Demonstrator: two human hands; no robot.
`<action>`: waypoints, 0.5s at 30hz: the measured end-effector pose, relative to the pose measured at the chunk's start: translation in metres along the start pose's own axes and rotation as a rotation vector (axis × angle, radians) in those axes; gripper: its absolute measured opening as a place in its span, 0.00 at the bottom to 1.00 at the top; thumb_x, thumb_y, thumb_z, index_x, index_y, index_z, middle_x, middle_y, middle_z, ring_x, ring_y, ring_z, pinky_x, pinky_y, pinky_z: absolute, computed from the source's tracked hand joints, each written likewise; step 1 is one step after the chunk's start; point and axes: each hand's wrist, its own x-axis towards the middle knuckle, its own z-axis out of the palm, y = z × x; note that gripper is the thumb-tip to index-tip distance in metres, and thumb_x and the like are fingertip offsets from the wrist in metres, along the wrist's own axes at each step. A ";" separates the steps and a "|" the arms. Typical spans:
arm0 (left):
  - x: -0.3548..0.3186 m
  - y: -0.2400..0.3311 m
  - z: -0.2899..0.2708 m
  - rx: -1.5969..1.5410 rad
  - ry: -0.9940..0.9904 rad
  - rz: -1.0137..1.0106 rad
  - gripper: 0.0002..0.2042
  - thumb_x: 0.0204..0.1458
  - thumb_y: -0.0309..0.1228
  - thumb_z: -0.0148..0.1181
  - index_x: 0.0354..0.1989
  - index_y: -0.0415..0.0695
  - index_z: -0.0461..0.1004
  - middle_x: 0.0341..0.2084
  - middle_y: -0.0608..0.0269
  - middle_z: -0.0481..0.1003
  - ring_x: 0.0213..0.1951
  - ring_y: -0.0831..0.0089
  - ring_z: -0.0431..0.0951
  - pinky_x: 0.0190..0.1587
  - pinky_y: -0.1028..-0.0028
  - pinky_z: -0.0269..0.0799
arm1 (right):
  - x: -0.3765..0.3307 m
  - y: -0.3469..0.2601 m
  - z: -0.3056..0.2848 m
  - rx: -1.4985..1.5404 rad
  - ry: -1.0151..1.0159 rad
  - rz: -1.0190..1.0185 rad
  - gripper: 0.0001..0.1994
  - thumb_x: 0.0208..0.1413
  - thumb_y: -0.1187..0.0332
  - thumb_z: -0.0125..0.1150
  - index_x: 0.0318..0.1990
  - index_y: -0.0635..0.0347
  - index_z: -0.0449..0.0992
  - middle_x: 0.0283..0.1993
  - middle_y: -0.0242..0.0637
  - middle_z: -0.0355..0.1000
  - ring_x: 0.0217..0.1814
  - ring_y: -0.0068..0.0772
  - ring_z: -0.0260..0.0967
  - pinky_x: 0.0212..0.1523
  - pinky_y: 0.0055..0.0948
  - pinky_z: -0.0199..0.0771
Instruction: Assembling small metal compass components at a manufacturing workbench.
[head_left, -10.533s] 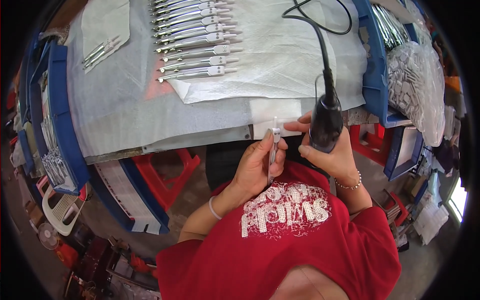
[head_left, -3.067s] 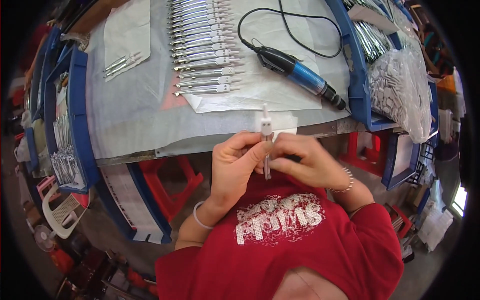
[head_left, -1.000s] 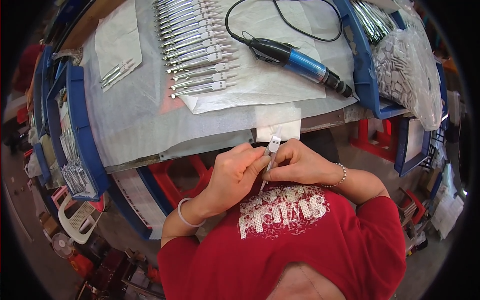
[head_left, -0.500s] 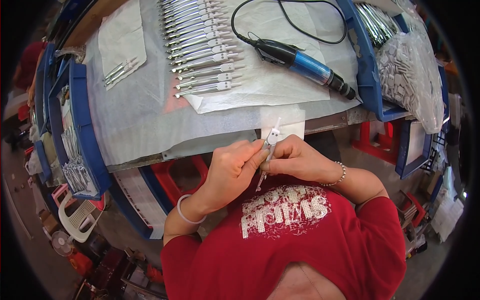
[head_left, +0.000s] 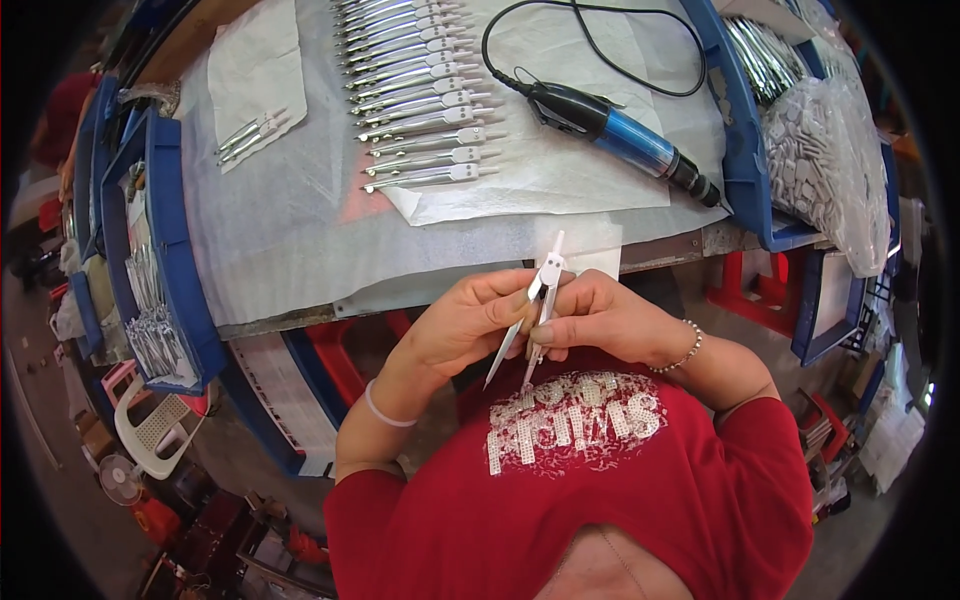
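Both hands hold a small silver metal compass (head_left: 537,305) in front of my chest, just below the table's front edge. My left hand (head_left: 462,322) grips one leg and my right hand (head_left: 592,318) grips the other. The two pointed legs are spread slightly apart and point down toward my red shirt. Its hinged head points up at the table. A blue and black electric screwdriver (head_left: 620,143) with a black cable lies on the table beyond my right hand.
A row of several finished silver compasses (head_left: 420,110) lies on white paper at the table's middle. Blue bins (head_left: 165,230) with metal parts stand at left. A clear bag of small white pieces (head_left: 820,170) sits at right. Red stools stand under the table.
The screwdriver, held in my right hand ten seconds ago, now lies on the table. Both hands have stayed on the compass, whose legs are now a little more apart.
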 end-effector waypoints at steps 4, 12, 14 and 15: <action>0.002 -0.006 -0.014 -0.153 -0.153 0.055 0.24 0.51 0.37 0.62 0.52 0.34 0.67 0.38 0.55 0.74 0.38 0.63 0.77 0.45 0.69 0.73 | -0.003 0.002 0.000 -0.011 0.056 -0.029 0.10 0.56 0.67 0.60 0.29 0.67 0.77 0.25 0.27 0.71 0.28 0.15 0.65 0.30 0.18 0.65; -0.006 -0.007 -0.022 -0.186 -0.100 0.186 0.18 0.48 0.34 0.65 0.45 0.37 0.73 0.41 0.57 0.75 0.47 0.65 0.74 0.53 0.68 0.68 | -0.030 -0.045 -0.028 -1.095 0.688 -0.721 0.08 0.50 0.72 0.60 0.38 0.65 0.74 0.34 0.41 0.70 0.35 0.36 0.70 0.36 0.27 0.68; -0.006 -0.010 -0.027 -0.198 -0.119 0.197 0.18 0.49 0.33 0.64 0.45 0.36 0.73 0.40 0.56 0.75 0.48 0.65 0.74 0.54 0.68 0.68 | -0.028 -0.054 -0.038 -1.310 0.865 -0.788 0.14 0.50 0.70 0.61 0.44 0.64 0.72 0.41 0.42 0.69 0.41 0.43 0.68 0.42 0.32 0.67; -0.006 -0.011 -0.030 -0.211 -0.134 0.207 0.17 0.49 0.33 0.64 0.45 0.36 0.73 0.39 0.56 0.76 0.50 0.64 0.73 0.54 0.68 0.68 | -0.025 -0.057 -0.044 -1.311 0.862 -0.791 0.14 0.50 0.70 0.61 0.44 0.64 0.72 0.41 0.42 0.69 0.41 0.43 0.68 0.42 0.32 0.67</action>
